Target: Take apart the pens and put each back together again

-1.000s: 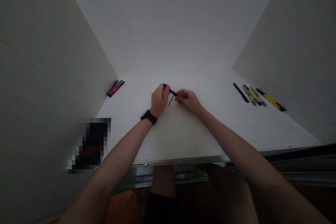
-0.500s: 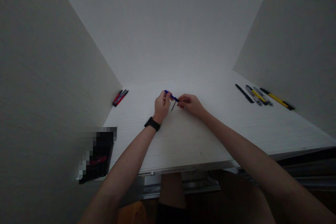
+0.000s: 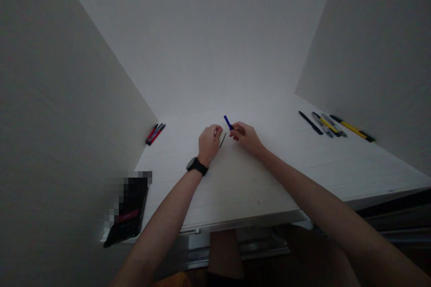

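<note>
My right hand (image 3: 246, 136) pinches the lower end of a blue pen (image 3: 228, 122) that tilts up and away from the fingers. Just left of it is my left hand (image 3: 209, 141), with a black watch on the wrist. Its fingers are closed together at the tips, and whatever may be between them is too small or hidden to make out. A thin dark stick (image 3: 222, 140), which looks like a pen refill, lies on the white table between the two hands, close beside the left fingers.
Red and black pens (image 3: 155, 134) lie at the left wall. Toward the right wall are a black pen (image 3: 310, 123), several clear and yellow pens (image 3: 327, 124) and a longer yellow-black pen (image 3: 353, 129). A dark, partly blurred object (image 3: 129, 210) sits at the table's front left corner.
My left hand has let go of the blue pen and drawn slightly back from it. The pen now stands more steeply, held by my right hand alone. The view has shifted a little.
</note>
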`<state>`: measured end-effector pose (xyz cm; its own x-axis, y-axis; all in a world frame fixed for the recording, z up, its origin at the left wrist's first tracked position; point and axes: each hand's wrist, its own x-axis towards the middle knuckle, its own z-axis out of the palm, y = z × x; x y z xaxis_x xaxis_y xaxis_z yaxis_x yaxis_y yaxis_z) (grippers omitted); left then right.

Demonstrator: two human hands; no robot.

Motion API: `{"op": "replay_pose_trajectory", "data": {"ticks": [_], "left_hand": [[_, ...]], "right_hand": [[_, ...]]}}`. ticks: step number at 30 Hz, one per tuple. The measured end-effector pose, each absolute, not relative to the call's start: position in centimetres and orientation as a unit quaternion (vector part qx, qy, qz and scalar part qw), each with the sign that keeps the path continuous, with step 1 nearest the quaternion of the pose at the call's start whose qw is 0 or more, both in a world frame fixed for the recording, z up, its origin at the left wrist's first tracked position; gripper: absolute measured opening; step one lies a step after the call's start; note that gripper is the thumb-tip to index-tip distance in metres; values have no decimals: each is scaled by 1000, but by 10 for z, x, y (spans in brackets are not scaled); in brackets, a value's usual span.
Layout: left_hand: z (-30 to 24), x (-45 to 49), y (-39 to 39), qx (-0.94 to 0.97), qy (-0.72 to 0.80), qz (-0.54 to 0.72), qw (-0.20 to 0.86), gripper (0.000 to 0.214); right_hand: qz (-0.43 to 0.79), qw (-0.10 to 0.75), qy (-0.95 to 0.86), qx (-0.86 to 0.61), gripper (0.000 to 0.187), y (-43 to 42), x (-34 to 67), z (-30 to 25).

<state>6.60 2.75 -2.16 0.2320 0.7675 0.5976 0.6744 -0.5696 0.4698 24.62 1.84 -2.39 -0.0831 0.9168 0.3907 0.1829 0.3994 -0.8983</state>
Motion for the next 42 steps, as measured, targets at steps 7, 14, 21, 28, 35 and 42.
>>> {"op": "replay_pose_trajectory", "data": {"ticks": [7,14,21,28,35,42], "left_hand": [[-25,71,23,816,509,265,-75,16],[-27,76,25,871,436,222,-50,8],[-21,78,22,899,369,230,52,16],[-14,66,30,691,420,577,115,15],[-21,58,44,540,450,694,156,11],[-18,58,42,528,463,697,144,11]], "right_hand": [[263,618,-554,-492,21,34,264,-28],[267,644,-503,-512,24,47,275,-37],[290,654,-480,-508,23,50,280,-39],[323,587,-556,-492,21,45,275,-32],[337,505,-628,-488,17,35,270,-25],[254,441,-702,-499,33,31,267,-22]]}}
